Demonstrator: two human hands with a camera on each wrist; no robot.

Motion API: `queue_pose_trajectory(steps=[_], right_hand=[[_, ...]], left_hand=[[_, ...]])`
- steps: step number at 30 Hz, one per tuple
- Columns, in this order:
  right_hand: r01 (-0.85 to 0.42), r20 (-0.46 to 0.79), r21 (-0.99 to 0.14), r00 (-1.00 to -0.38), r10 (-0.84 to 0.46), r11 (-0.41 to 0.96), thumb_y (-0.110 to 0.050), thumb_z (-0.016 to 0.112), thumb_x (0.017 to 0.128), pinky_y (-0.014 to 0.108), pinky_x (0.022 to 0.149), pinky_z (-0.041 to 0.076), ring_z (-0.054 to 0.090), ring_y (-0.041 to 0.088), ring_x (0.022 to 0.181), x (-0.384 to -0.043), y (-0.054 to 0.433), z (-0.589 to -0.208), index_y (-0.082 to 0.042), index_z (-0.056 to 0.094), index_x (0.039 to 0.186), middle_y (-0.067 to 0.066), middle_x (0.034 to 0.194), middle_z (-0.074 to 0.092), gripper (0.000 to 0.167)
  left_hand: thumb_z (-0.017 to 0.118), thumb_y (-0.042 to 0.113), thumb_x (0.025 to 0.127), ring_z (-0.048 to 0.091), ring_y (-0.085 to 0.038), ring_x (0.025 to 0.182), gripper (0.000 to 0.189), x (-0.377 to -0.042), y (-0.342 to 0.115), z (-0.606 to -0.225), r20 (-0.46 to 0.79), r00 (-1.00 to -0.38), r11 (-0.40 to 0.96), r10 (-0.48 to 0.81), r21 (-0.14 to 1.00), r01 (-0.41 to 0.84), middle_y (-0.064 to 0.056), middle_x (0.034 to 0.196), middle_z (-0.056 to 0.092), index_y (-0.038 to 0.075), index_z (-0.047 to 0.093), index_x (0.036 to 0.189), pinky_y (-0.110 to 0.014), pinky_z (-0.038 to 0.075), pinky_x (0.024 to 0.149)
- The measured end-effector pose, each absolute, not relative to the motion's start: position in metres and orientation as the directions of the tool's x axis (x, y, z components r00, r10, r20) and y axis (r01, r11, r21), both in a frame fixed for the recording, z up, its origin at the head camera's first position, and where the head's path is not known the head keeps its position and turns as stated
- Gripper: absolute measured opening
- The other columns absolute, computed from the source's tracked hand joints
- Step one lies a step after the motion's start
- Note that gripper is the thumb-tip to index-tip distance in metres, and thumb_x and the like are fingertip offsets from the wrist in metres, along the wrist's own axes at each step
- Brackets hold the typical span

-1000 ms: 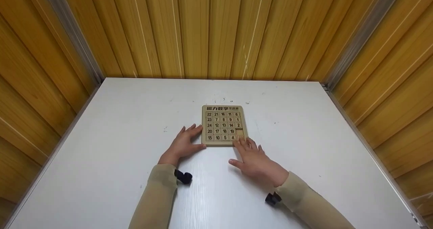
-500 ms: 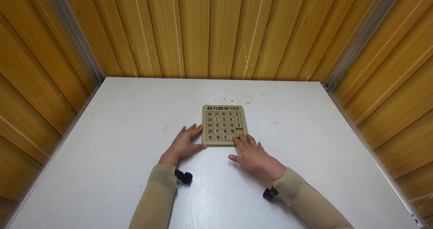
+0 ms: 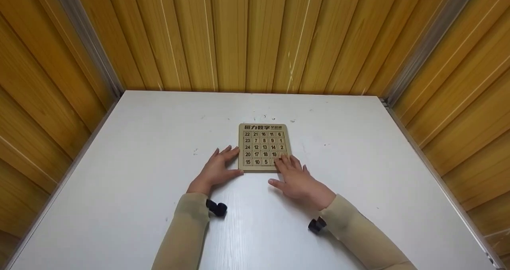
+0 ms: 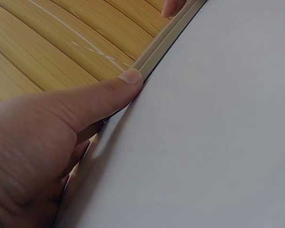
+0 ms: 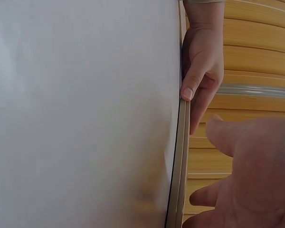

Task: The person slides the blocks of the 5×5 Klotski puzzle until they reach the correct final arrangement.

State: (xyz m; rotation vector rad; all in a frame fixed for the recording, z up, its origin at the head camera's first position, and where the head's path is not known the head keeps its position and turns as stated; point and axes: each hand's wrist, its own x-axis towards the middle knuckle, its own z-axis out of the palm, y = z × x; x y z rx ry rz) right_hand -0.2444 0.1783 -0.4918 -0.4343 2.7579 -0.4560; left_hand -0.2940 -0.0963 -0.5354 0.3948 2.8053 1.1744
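A beige number slide puzzle (image 3: pixel 261 147) lies flat on the white table, rows of numbered tiles under a printed heading. At its near left corner is my left hand (image 3: pixel 217 170), thumb along the front edge and fingers against the left side, holding the frame. In the left wrist view that thumb (image 4: pixel 114 92) presses on the puzzle's front edge (image 4: pixel 166 40). My right hand (image 3: pixel 299 182) reaches over the near right corner, fairly straight fingertips pressing the tiles there. Those fingers cover the lower right tiles, and the thumb is held out to the left, off the puzzle.
The white table (image 3: pixel 119 162) reaches back to a yellow wood-grain panel wall (image 3: pixel 231 38), with similar walls at both sides. Small dark marks dot the tabletop behind the puzzle. Each sleeve carries a small black wrist camera (image 3: pixel 217 208).
My right fingertips have slid slightly away from me, pushing a tile from the bottom right up into the gap in the row above. My left hand has stayed in place.
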Motion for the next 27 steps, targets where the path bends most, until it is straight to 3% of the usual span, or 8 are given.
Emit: queue_pose_trajectory(steps=[10, 27], right_hand=[[-0.299, -0.255, -0.361, -0.879, -0.402, 0.883, -0.059, 0.048, 0.103, 0.068, 0.129, 0.004, -0.006, 0.036, 0.162, -0.229, 0.166, -0.492, -0.018, 0.013, 0.167, 0.008, 0.175, 0.001, 0.083], [-0.275, -0.244, -0.371, -0.893, -0.379, 0.887, -0.057, 0.052, 0.103, 0.07, 0.129, 0.004, -0.002, 0.037, 0.162, -0.228, 0.182, -0.49, -0.018, 0.013, 0.167, 0.008, 0.175, 0.008, 0.084]], left_hand=[[0.085, 0.033, 0.084, 0.026, -0.02, 0.159, 0.081, -0.294, -0.097, -0.537, 0.04, -0.962, 0.668, 0.269, 0.712, 0.217, -0.001, 0.163, 0.043, 0.019, 0.048, 0.154, -0.043, 0.003, 0.136], [0.084, 0.035, 0.084, 0.024, -0.02, 0.16, 0.083, -0.294, -0.097, -0.535, 0.013, -0.963, 0.677, 0.268, 0.709, 0.198, -0.001, 0.165, 0.041, 0.021, 0.045, 0.156, -0.045, 0.003, 0.136]])
